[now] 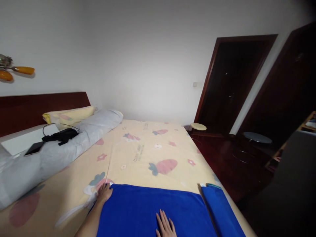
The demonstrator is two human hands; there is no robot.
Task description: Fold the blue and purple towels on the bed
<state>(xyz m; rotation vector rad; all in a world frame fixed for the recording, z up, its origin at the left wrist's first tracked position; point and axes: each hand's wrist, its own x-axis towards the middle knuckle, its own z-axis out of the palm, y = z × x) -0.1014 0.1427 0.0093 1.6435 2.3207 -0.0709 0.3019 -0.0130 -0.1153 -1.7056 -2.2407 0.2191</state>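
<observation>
A bright blue towel [148, 207] lies spread flat on the near end of a bed with a pale yellow strawberry-print sheet [148, 154]. My left hand [104, 193] rests at the towel's far left corner, fingers curled on the cloth edge. My right hand [165, 224] lies flat on the middle of the towel, fingers stretched out. A second blue cloth piece [221, 210] with a green edge lies just right of the towel, near the bed's right edge.
A long grey bolster [74, 138] and a yellow pillow [69, 116] lie by the dark headboard, with a black cable bundle [61, 135] and a phone [34, 148] on them. Right of the bed are dark floor, two round stools [198, 126] and a dark doorway.
</observation>
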